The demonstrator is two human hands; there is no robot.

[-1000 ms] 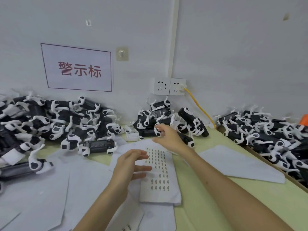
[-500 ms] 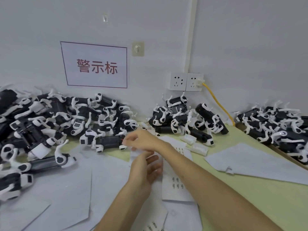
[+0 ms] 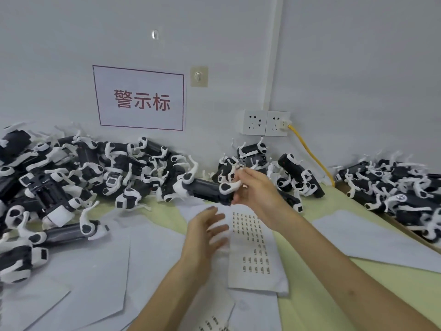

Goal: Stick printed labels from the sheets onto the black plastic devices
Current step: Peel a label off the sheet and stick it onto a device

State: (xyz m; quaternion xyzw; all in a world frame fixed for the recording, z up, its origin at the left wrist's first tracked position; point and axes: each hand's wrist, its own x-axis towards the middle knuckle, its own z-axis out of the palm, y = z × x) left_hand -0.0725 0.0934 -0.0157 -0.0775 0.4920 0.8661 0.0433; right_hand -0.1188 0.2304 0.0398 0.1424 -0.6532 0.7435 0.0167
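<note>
Now my right hand [image 3: 253, 189] grips a black plastic device with white end caps [image 3: 205, 191], newly lifted from the pile, just above the white printed label sheet [image 3: 253, 249] on the desk [image 3: 305, 311]. My left hand [image 3: 205, 235] hovers open, empty; peeling a label follows.
</note>
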